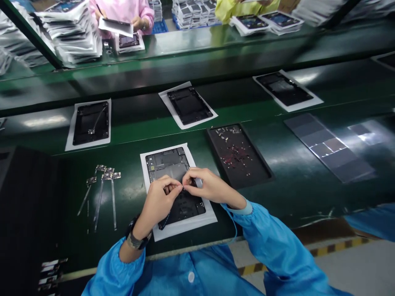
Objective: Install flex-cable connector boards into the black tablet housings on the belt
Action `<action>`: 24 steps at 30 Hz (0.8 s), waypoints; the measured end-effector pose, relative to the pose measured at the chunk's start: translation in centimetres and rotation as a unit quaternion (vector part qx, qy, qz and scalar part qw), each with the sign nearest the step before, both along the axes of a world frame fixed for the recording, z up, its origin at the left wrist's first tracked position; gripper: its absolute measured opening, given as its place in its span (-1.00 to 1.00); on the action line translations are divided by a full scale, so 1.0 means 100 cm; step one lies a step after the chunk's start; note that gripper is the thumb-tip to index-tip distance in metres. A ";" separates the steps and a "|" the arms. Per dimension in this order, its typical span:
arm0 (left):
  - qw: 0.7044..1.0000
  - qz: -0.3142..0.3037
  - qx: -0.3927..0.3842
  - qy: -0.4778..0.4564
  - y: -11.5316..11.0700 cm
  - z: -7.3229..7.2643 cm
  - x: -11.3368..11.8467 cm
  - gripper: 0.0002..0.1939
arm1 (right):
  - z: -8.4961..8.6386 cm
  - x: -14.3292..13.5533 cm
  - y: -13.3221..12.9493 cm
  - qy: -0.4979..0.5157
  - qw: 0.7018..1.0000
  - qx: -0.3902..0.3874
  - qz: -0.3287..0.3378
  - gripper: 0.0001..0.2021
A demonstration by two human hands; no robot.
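My left hand [160, 200] and my right hand [211, 185] meet fingertip to fingertip over a black tablet housing [168, 159]. Both are closed in a pinch; a tiny pale speck shows between the tips, too small to name. A dark thin stick [163, 222] pokes out below my left palm; whether that hand grips it is hidden. The housing lies inner side up on a white foam sheet [160, 235]. Right of it is a black tray [259, 174] with small parts and red wires. To the left lie several small circuit boards with ribbon cables [107, 176].
Farther back, three more housings [92, 123] [189, 105] [286, 88] rest on white sheets along a green strip. Clear plastic film sheets [330, 148] lie at right. A dark box [27, 213] stands at left. Two co-workers [145, 14] work behind a raised shelf bearing stacks [70, 33].
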State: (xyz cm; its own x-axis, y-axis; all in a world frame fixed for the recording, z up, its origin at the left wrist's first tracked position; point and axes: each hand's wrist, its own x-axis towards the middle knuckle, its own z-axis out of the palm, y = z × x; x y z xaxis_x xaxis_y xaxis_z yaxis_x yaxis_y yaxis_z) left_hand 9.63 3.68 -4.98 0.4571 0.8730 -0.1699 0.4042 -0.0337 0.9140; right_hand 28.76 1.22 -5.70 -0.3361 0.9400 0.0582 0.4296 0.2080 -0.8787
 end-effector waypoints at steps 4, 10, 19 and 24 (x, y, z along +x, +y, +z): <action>1.000 0.006 0.028 0.009 -0.003 -0.002 0.003 -0.84 | 0.000 -0.002 -0.001 -0.027 1.000 -0.008 -0.002 -0.93; 0.998 0.057 0.011 -0.017 -0.003 -0.003 0.002 -0.90 | 0.003 -0.001 -0.001 -0.028 0.999 -0.020 -0.020 -0.90; 0.977 0.135 -0.122 -0.109 0.008 0.000 -0.007 -0.80 | 0.005 -0.004 -0.004 0.009 0.999 -0.003 -0.032 -0.91; 0.976 0.135 -0.121 -0.120 0.006 -0.003 -0.006 -0.79 | 0.005 -0.004 -0.004 0.013 0.999 -0.005 -0.045 -0.90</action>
